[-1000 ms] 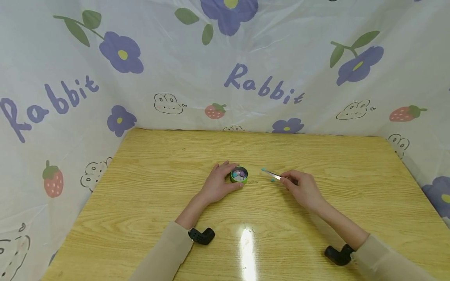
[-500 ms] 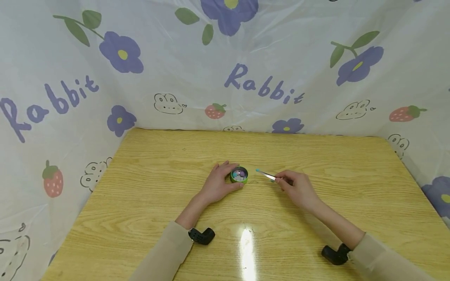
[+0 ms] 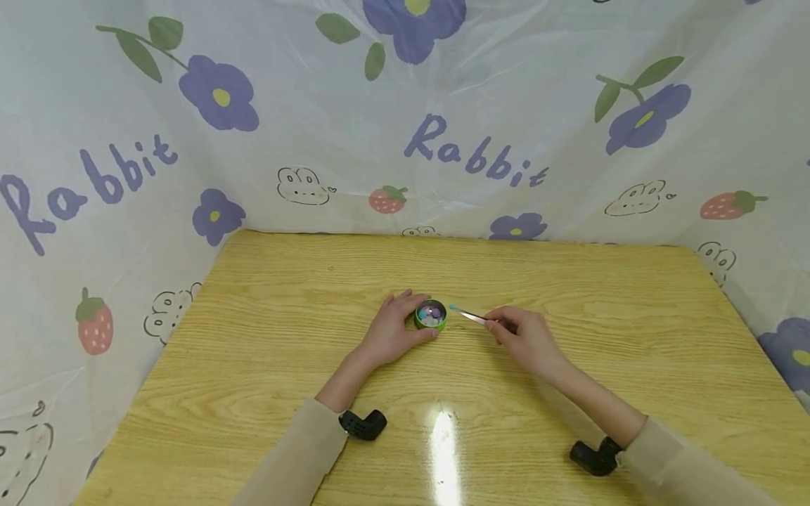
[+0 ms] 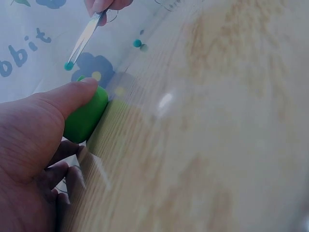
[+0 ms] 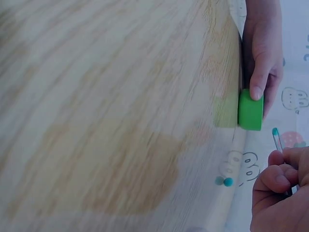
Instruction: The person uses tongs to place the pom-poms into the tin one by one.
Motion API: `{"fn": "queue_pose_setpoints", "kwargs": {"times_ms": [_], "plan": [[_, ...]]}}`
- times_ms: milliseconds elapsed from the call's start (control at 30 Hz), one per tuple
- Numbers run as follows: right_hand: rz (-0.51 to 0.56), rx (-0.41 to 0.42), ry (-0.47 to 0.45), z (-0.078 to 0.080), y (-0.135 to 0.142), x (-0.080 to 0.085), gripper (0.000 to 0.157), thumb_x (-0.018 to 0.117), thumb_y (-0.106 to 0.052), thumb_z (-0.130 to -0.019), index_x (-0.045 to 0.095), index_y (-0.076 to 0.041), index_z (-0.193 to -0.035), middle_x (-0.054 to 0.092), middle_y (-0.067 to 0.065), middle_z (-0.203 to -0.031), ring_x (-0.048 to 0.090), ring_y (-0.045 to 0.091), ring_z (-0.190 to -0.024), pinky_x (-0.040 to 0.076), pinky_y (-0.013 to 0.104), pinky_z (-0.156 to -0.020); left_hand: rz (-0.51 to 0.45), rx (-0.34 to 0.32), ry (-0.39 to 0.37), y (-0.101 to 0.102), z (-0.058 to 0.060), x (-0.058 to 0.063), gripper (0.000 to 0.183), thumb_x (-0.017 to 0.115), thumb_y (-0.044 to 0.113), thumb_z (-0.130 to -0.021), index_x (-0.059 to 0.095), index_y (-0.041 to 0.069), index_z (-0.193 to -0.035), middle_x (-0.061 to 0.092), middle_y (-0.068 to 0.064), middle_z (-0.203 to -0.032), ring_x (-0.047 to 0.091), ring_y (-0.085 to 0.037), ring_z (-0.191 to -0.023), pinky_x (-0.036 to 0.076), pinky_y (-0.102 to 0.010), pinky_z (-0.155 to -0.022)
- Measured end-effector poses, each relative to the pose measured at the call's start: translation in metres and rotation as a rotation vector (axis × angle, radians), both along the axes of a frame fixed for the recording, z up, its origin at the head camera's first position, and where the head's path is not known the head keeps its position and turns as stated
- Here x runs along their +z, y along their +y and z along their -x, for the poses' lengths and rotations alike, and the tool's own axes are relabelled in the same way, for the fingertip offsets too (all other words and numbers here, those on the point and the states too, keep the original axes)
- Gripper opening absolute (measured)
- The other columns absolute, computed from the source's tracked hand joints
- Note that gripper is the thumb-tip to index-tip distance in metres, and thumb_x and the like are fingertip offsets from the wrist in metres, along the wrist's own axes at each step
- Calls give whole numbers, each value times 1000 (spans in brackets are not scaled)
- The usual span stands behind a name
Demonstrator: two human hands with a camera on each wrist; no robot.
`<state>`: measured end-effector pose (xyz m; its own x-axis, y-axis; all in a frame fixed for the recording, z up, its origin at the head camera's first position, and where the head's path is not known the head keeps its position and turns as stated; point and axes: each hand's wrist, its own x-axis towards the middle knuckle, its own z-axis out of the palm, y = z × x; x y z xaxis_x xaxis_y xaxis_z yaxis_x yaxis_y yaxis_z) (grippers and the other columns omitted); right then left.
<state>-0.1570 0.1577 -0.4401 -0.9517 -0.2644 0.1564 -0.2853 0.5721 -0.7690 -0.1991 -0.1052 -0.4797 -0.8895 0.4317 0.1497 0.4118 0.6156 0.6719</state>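
Note:
A small round green tin [image 3: 436, 327] stands on the table, with teal, purple and whitish beads [image 3: 436, 313] inside. My left hand [image 3: 394, 334] grips it from the left, thumb on the near side and fingers round the far side. Silver tweezers [image 3: 470, 315] are pinched between the thumb and fingers of my right hand [image 3: 525, 342]. Their tips hold a teal bead [image 4: 69, 66], raised above the table just right of the tin's rim. A second teal bead [image 5: 228, 181] lies on the table below my right hand; the hand hides it in the head view.
The wooden table [image 3: 304, 281] reaches back to a white curtain [image 3: 354, 126] printed with flowers, rabbits and strawberries. Black wrist cameras [image 3: 363, 425] sit on both forearms. Light glares off the table's front middle.
My right hand has moved left, bringing the tweezers and teal bead from well right of the tin to beside its rim. The left hand and tin have stayed put.

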Motion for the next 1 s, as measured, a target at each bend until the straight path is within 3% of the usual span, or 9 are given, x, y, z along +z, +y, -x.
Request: {"fn": "queue_pose_setpoints", "kwargs": {"times_ms": [533, 1000], "plan": [[5, 70, 25, 2, -18, -1, 14, 59, -15, -95, 70, -9, -101, 58, 2, -65, 41, 10, -47, 34, 24, -40, 1, 4, 4, 0, -1, -1, 67, 72, 41, -83, 50, 10, -138, 51, -6, -137, 30, -29, -137, 9, -47, -115], [-80, 120, 260, 5, -23, -7, 13, 61, -11, -93, 70, -6, -101, 66, 4, -77, 51, 4, -57, 46, 22, -49, 1, 5, 4, 0, 0, 0, 67, 72, 42, -82, 50, 11, -138, 51, -5, -138, 30, -28, -137, 8, -46, -115]]}}
